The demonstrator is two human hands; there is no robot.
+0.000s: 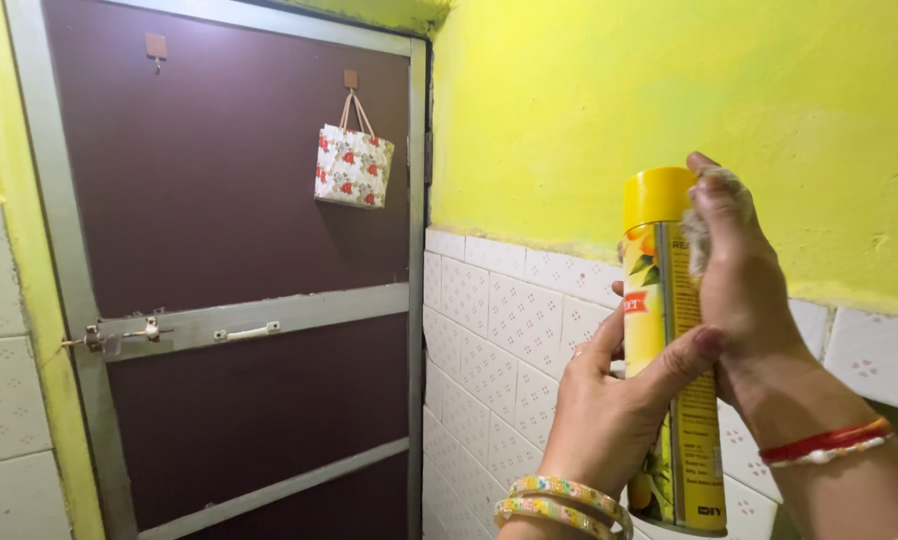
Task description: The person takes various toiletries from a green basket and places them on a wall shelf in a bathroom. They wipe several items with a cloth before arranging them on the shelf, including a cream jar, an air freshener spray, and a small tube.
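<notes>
We see a tall yellow aerosol spray can [672, 350] held upright in the lower right of the frame, in front of the white patterned wall tiles [509, 330]. The left hand [609, 410] wraps the can's middle from the left, fingers clenched on the body, thumb lying across the front label. The right hand [739, 270] comes in from the right with fingers curled near the yellow cap [657, 196]; it also pinches a small whitish wad [697, 235], cloth or cotton, we cannot tell which, pressed against the can's upper side. Beaded bangles [567, 503] sit on the left wrist, a red and white thread band [827, 442] on the right.

Progress as we judge it: the can is lifted and gripped in both hands, and the cap looks to be on. No spray or mist visible, and no wet patch on the tiles or the yellow painted wall [669, 90], so any spraying or wiping seems not yet done.

Left half of the frame: a dark maroon door [209, 200] with a metal frame, a sliding bolt latch [119, 335] at mid-height, and a small floral bag [353, 165] hanging from a hook near the top.
</notes>
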